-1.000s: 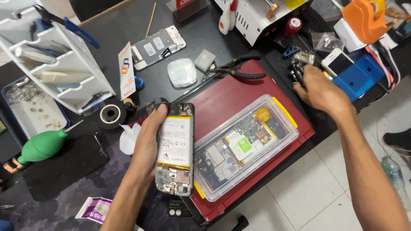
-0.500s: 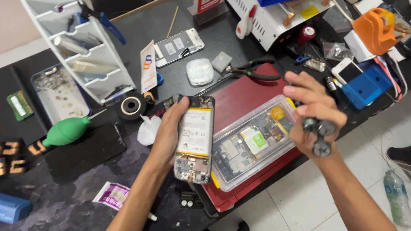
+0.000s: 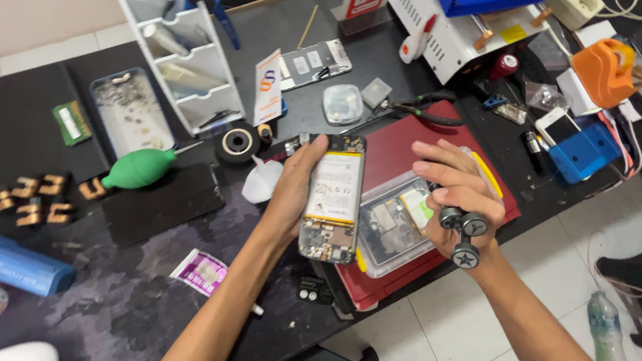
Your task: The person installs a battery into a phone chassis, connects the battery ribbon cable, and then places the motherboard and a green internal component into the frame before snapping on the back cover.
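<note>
— Two hands are working at mid-frame; what is each one gripping?

— The left hand (image 3: pixel 293 194) is clasping an opened phone (image 3: pixel 333 197) by its edge, back cover off, battery and circuit board facing up. The right hand (image 3: pixel 453 195) is curling its fingers around a small black tool with round knobs (image 3: pixel 463 234), just right of the phone.

— What is lying under them?

— A clear plastic parts box (image 3: pixel 394 224) is resting on a red mat (image 3: pixel 408 145), which is sitting on the dark surface (image 3: pixel 137 288).

— And farther out?

— A green air blower (image 3: pixel 139 168) and a roll of black tape (image 3: pixel 237 142) are lying to the left. A white rack (image 3: pixel 175 39) is standing at upper left, an orange tape dispenser (image 3: pixel 610 71) at upper right.
</note>
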